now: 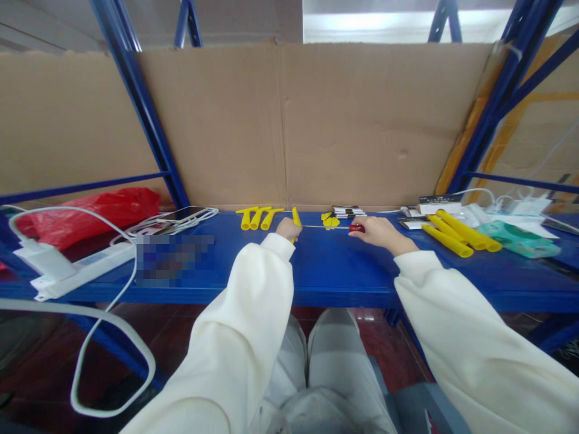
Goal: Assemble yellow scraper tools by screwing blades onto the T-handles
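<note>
My left hand (288,229) is closed around a yellow plastic piece (295,216), whose top sticks up above the fist. In my right hand (374,232) is the red handle of a screwdriver (357,228). Its thin metal shaft runs level to the left, and the tip reaches the yellow piece at my left hand; the exact contact is too small to tell. Behind the shaft lie small flat yellow parts (330,220). Several yellow T-shaped pieces (266,219) stand in a row to the left of my left hand.
On the right, several yellow tubes (456,234) lie beside a green plastic packet (518,239) and small boxes (438,204). A stack of black-and-white cards (348,211) sits at the back. A white power strip (85,271), cables and a red bag (97,214) occupy the left. Cardboard (362,120) walls the back.
</note>
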`<action>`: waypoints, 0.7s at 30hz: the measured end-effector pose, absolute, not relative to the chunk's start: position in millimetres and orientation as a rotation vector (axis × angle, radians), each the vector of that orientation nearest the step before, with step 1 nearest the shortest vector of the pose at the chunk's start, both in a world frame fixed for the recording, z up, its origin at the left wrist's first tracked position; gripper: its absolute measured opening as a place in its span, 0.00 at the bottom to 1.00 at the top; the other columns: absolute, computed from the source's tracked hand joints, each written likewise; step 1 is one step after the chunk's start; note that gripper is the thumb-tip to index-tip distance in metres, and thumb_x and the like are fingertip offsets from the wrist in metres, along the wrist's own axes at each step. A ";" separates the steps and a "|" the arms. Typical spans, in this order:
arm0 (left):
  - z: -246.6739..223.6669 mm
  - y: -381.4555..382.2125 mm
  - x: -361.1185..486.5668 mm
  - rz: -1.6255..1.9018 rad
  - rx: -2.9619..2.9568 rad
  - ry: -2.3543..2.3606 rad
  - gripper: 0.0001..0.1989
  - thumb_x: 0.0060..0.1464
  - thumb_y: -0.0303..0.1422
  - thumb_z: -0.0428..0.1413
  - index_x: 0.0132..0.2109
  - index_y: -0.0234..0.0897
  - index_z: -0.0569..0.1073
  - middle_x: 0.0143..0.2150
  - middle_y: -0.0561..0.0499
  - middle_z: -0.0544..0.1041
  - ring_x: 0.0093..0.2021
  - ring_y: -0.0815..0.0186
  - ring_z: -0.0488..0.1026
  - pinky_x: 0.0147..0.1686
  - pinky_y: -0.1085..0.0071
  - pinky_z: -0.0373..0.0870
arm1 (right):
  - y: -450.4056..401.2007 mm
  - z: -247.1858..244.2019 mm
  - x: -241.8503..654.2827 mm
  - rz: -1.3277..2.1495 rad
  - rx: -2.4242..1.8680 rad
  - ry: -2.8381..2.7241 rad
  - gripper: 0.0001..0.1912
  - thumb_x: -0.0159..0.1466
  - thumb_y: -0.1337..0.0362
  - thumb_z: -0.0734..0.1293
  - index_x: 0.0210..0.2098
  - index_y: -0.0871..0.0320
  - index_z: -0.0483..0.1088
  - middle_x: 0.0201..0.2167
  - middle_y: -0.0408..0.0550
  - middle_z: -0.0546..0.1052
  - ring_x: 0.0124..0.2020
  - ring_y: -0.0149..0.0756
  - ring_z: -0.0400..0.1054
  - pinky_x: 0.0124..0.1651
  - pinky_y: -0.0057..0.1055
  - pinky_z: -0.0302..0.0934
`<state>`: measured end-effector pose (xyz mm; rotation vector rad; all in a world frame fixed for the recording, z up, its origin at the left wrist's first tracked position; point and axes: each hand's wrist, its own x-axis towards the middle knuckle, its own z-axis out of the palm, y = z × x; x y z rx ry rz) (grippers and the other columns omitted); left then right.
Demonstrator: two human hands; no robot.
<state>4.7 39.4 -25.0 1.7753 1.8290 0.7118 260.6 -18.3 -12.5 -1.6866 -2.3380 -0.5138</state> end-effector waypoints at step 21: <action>-21.9 36.2 6.7 0.721 1.733 1.809 0.11 0.57 0.23 0.53 0.44 0.24 0.77 0.28 0.46 0.77 0.23 0.71 0.71 0.22 0.78 0.64 | -22.1 -6.9 256.6 -0.501 -1.734 -2.322 0.12 0.65 0.59 0.66 0.46 0.55 0.74 0.41 0.52 0.81 0.41 0.45 0.75 0.38 0.32 0.60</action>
